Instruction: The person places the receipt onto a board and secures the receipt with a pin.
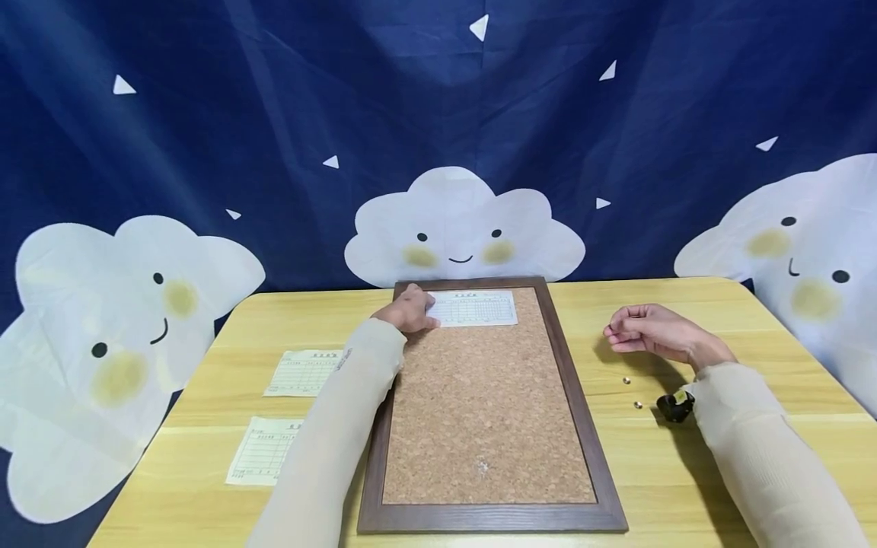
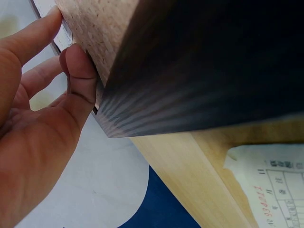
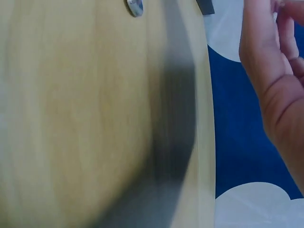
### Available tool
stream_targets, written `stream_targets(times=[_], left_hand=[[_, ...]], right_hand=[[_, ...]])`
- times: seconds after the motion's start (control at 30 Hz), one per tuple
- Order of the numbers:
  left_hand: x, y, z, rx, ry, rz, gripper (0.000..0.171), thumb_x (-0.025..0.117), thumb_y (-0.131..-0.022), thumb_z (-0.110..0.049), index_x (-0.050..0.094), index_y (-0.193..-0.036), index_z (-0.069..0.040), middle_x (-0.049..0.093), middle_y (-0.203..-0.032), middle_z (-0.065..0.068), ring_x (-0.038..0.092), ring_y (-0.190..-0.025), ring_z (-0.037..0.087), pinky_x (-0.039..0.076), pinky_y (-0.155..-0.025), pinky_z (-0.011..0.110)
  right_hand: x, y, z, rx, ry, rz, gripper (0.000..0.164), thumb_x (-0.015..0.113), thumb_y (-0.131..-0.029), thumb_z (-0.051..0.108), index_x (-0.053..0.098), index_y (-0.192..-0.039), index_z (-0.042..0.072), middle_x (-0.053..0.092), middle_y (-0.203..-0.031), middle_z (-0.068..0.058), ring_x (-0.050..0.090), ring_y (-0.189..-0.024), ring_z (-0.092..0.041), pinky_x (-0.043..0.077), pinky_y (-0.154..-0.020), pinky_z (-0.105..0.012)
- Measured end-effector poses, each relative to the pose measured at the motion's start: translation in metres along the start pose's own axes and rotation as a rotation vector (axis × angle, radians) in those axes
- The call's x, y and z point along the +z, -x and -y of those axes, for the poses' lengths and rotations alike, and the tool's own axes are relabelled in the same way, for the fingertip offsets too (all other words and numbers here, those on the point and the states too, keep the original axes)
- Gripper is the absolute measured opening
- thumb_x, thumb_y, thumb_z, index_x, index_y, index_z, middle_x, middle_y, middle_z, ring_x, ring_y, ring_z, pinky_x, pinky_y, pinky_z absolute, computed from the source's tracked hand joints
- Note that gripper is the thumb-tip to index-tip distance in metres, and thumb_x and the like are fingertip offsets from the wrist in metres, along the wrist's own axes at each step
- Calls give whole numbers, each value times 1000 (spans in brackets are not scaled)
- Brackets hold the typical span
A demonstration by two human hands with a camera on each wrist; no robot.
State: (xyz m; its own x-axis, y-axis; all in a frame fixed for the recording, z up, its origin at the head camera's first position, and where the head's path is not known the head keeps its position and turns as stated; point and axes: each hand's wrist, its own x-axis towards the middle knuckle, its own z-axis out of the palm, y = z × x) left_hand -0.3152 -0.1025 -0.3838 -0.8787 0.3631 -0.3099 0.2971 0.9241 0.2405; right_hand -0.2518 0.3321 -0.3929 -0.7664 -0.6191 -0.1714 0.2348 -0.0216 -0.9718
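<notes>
A corkboard [image 1: 489,411] in a dark brown frame lies on the table, with a printed paper slip [image 1: 476,308] across its top. My left hand [image 1: 409,310] rests on the slip's left end, fingers spread from the thumb. In the left wrist view, the fingertip [image 2: 56,16] and the bent thumb touch the board's surface near the frame. Right of the board, my right hand [image 1: 654,332] hovers above the table with thumb and fingertips together. They pinch something small, apparently a thumbtack, mostly hidden by the fingers. Two shiny thumbtacks [image 1: 638,405] lie below that hand.
Two pale green printed slips, an upper slip [image 1: 301,373] and a lower slip [image 1: 263,450], lie left of the board on the wooden table [image 1: 199,426]. The left sleeve partly covers them. A blue curtain [image 1: 438,91] with clouds hangs behind the table.
</notes>
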Motion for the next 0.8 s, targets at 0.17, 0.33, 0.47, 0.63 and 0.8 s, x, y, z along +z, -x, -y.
stream_targets(times=[0.17, 0.33, 0.47, 0.63, 0.8], left_hand=[[-1, 0, -1, -7, -1, 1, 53, 62, -100, -28, 51, -144, -2, 46, -142, 19, 34, -135, 28, 29, -113, 39], [0, 0, 0, -13, 8, -1, 54, 63, -100, -28, 50, -145, -2, 45, -144, 19, 34, -135, 27, 29, -114, 38], [-1, 1, -1, -18, 13, 2, 56, 63, -100, -29, 48, -147, -2, 43, -146, 19, 33, -137, 27, 28, -115, 38], [-1, 1, 0, -17, 14, -2, 57, 63, -100, -29, 47, -147, -1, 43, -147, 19, 33, -137, 28, 28, -115, 38], [0, 1, -1, -11, 6, -7, 54, 63, -100, -28, 51, -144, -2, 46, -143, 18, 35, -135, 27, 30, -114, 38]], right_hand=[[3, -8, 4, 1, 37, -25, 25, 44, -104, -4, 68, -99, 3, 69, -99, -8, 68, -91, -15, 55, -88, -32], [7, -18, 10, -1, 40, -58, 23, 48, -103, -4, 67, -94, 6, 70, -95, -5, 68, -86, -14, 56, -86, -34], [8, -23, 12, -23, 49, -43, 23, 49, -102, -4, 66, -93, 10, 69, -93, -1, 66, -82, -11, 56, -87, -35], [9, -28, 15, -61, 41, -13, 24, 51, -102, -3, 68, -94, 11, 68, -91, 0, 64, -81, -10, 54, -91, -38], [10, -34, 18, -90, 27, -30, 26, 50, -102, -4, 71, -94, 10, 67, -88, 0, 63, -78, -8, 54, -91, -37]])
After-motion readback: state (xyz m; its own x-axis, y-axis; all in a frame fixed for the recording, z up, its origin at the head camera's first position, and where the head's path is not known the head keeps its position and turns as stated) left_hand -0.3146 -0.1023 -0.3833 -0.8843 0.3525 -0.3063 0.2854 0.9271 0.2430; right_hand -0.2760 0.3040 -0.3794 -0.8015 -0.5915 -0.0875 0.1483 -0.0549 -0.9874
